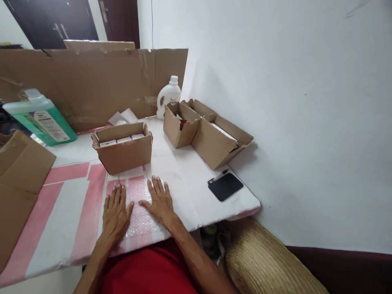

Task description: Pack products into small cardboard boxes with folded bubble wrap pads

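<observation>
A sheet of clear bubble wrap (139,220) lies flat on the table near its front edge. My left hand (116,210) rests palm down on the left part of the sheet, fingers stretched out. On the right part lies my right hand (159,201), also flat, with the thumb spread toward the left one. Neither hand holds anything. Just beyond the fingertips stands an open cardboard box (125,154) with several white and purple small packs (124,140) inside.
More open cardboard boxes (211,143) stand at the back right by the wall, near a white jug (169,98). A black tablet-like pad (226,186) lies at right. At left are a bottle of green liquid (45,122) and a cardboard piece (18,192). A cardboard panel (116,81) closes the back.
</observation>
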A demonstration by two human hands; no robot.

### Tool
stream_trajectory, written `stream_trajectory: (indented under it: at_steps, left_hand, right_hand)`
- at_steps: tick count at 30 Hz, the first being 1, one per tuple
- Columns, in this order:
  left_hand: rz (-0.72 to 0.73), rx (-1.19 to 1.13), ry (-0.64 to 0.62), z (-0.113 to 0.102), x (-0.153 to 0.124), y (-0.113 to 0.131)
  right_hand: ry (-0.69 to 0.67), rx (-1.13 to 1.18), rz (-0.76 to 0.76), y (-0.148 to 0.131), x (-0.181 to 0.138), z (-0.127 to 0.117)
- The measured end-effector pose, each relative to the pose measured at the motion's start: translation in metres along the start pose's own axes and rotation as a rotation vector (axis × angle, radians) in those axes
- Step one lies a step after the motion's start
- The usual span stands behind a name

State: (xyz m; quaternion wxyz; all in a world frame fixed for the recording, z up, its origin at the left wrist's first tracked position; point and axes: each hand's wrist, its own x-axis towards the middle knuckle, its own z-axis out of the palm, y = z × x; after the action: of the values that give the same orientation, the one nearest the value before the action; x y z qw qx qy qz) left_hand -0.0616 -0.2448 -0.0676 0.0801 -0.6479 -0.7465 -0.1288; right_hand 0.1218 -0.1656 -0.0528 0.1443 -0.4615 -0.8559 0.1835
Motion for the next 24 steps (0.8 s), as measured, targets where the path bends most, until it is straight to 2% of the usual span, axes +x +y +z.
stream_trajectory:
  at_steps: [12,17,19,21,23,24]
  left_hand:
    - [-0.066,0.001,-0.041,-0.010,-0.012,-0.013]
    - [-0.109,0.001,-0.045,-0.015,-0.033,-0.027]
    - [-0.104,-0.032,-0.004,-0.017,-0.048,-0.038]
    - [-0.089,-0.070,0.062,-0.023,-0.062,-0.045]
    - [-0.054,-0.096,0.091,-0.031,-0.071,-0.048]
    - [-0.017,-0.104,0.081,-0.036,-0.073,-0.047]
  right_hand:
    - [-0.003,0.003,0.025,0.010,-0.001,-0.003]
    - [-0.033,0.031,0.009,0.012,-0.001,-0.006]
    - [0.014,0.059,0.024,0.018,-0.006,-0.012]
    - [0.121,0.075,0.029,0.027,-0.016,-0.020]
    - [0.176,0.070,-0.039,0.037,-0.029,-0.031]
    - [0.153,0.060,-0.103,0.042,-0.036,-0.036]
